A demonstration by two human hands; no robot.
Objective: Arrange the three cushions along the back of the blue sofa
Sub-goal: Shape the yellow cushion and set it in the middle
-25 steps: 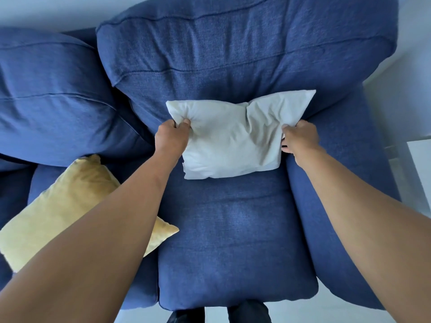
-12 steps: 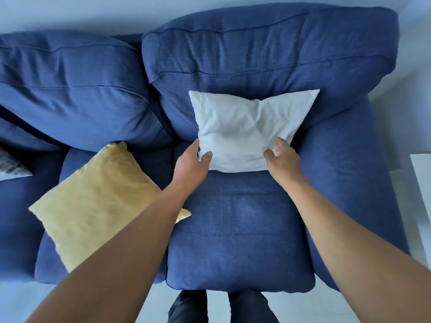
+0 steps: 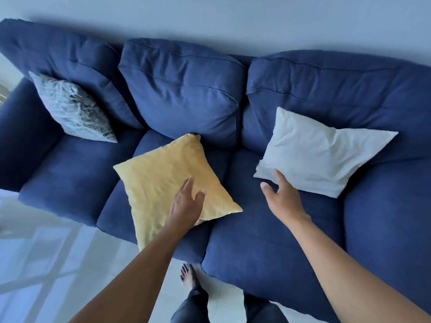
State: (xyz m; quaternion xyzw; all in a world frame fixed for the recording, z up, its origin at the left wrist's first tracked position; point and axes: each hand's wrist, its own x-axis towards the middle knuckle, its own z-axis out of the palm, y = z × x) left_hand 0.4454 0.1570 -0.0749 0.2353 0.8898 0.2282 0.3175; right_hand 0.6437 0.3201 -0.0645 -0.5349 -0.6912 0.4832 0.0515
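A white cushion (image 3: 319, 151) leans against the right back pad of the blue sofa (image 3: 268, 234). A yellow cushion (image 3: 163, 180) lies flat on the middle seat, one corner touching the back pad. A grey patterned cushion (image 3: 74, 110) leans against the left back pad. My left hand (image 3: 186, 203) rests over the yellow cushion's lower right part, fingers spread. My right hand (image 3: 281, 197) hovers open just below the white cushion's lower left corner, one fingertip at its edge.
A pale wall (image 3: 233, 22) runs behind the sofa. The sofa's left armrest (image 3: 21, 136) and right armrest (image 3: 391, 229) bound the seats. Shiny white floor (image 3: 46, 264) lies at the front left. My bare foot (image 3: 187, 275) and dark trouser legs stand before the sofa.
Both hands have let go of the white cushion, which stays leaning on the right back pad. My left hand moved left onto the yellow cushion. The view has swung left and pulled back.
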